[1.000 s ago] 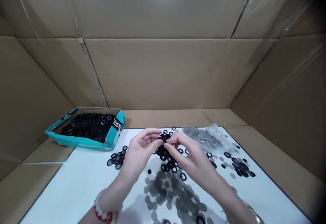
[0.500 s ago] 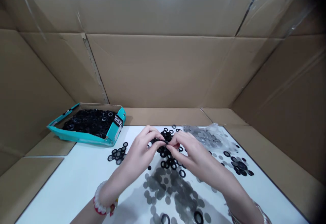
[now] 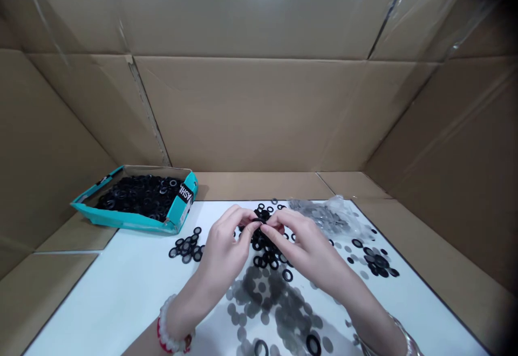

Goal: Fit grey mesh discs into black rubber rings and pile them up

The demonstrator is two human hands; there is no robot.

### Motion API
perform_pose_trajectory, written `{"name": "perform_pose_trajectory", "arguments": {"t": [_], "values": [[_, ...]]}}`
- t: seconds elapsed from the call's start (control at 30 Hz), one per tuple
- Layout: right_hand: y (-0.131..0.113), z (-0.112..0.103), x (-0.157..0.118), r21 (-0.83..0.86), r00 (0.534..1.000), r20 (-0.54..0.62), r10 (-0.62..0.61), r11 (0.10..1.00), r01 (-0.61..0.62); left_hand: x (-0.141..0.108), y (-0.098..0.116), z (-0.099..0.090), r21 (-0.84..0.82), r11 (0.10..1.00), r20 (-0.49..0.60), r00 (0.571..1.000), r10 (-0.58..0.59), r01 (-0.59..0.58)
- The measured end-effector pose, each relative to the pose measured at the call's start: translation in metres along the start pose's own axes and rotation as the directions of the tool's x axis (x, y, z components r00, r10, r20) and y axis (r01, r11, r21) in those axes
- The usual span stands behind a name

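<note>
Both hands are moving in closer over the black pile than a moment ago. A cardboard box (image 3: 251, 113) is standing around everything, keeping the work inside its walls. A white table (image 3: 101, 296) is holding a teal tray (image 3: 121, 224) full of black rings and a clear bag (image 3: 338, 205) of gray rings. Flat gray rings (image 3: 259, 302) are lying near the wrists. The left hand (image 3: 224, 245) and right hand (image 3: 305, 251) are meeting above a black pile (image 3: 265, 251), so the fingers (image 3: 243, 221) can work together. They are pressing together and seem to be pinching one small black ring (image 3: 258, 220), which is sitting between the tips, just above the pile.
</note>
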State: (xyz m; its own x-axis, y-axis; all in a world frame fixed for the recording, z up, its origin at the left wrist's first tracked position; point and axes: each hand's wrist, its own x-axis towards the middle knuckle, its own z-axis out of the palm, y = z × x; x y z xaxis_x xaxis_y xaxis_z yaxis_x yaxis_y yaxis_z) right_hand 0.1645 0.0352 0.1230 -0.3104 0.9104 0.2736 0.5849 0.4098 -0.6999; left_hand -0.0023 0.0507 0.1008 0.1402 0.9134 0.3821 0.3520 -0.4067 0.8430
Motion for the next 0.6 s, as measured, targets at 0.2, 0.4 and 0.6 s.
{"name": "perform_pose_trajectory", "arguments": {"t": [0.2,0.4,0.6], "values": [[0.008,0.000,0.004,0.028,1.000,0.007,0.003,1.000,-0.003,0.008,0.001,-0.009,-0.295,0.883,0.387,0.891,-0.239,0.365],[0.008,-0.007,0.004,0.114,0.973,0.135,-0.190,0.978,0.175,0.008,-0.003,-0.017,-0.292,0.860,0.425,0.862,-0.276,0.419],[0.004,0.004,0.004,-0.005,0.975,0.029,-0.220,0.975,0.220,0.006,-0.003,-0.015,-0.340,0.811,0.479,0.830,-0.286,0.475]]}}
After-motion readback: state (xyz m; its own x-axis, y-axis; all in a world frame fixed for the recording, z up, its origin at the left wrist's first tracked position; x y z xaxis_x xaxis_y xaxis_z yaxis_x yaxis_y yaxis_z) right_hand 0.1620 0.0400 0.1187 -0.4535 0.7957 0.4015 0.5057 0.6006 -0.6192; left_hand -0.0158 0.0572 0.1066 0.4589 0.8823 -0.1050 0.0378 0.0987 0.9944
